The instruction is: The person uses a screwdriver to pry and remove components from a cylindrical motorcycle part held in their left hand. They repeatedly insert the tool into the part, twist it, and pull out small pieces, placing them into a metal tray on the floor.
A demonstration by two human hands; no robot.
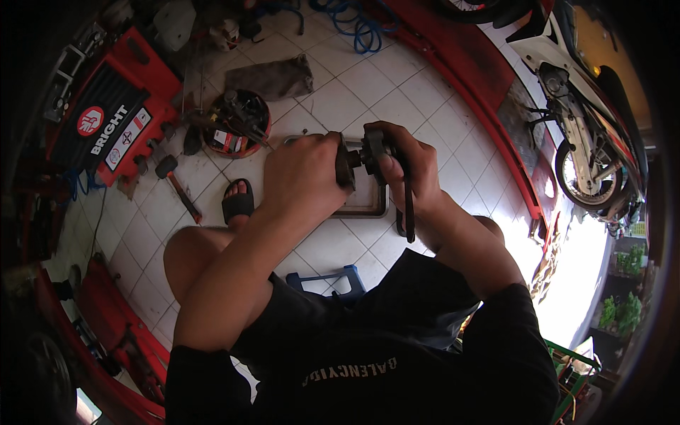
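My left hand point(304, 170) is closed around a dark, greasy metal part point(345, 170), which faces inward in front of my chest. Opposite it, my right hand point(416, 168) grips a dark, ridged piece point(373, 145), its thumb pressed on the near side. A short dark shaft point(360, 157) spans the gap between the two hands and appears to join both pieces. From under my right hand hangs a long, thin dark bar point(409, 212). The exact kind of these parts cannot be made out. Below them, on the tiles, lies a shallow metal tray point(363, 214), partly hidden by my hands.
A hammer point(177, 185) lies at left, near a round red tub point(263, 138) of tools and a grey cloth point(273, 79). A red tool cabinet point(145, 60) stands far left. A blue stool point(348, 282) is beneath me. At right are a red platform edge point(489, 131) and a motorcycle point(584, 152).
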